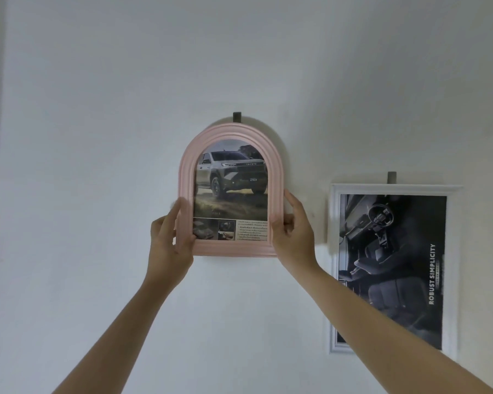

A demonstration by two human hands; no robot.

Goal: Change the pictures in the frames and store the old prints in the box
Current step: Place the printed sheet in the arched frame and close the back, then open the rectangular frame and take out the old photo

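White wall (97,137) fills the view, with two frames and two grey hooks on it. One hook (236,116) sits just above the arched top of a pink frame (275,177), which holds a print of a pickup truck (232,177) over small pictures and text. Left hand (170,240) is closed around the pink frame's lower left side, right hand (292,234) around its lower right side, thumbs on the front. Well to the right, below the second hook (391,177), hangs a white rectangular frame (333,251) with a dark car-interior print (390,251); the right forearm crosses its lower left corner.
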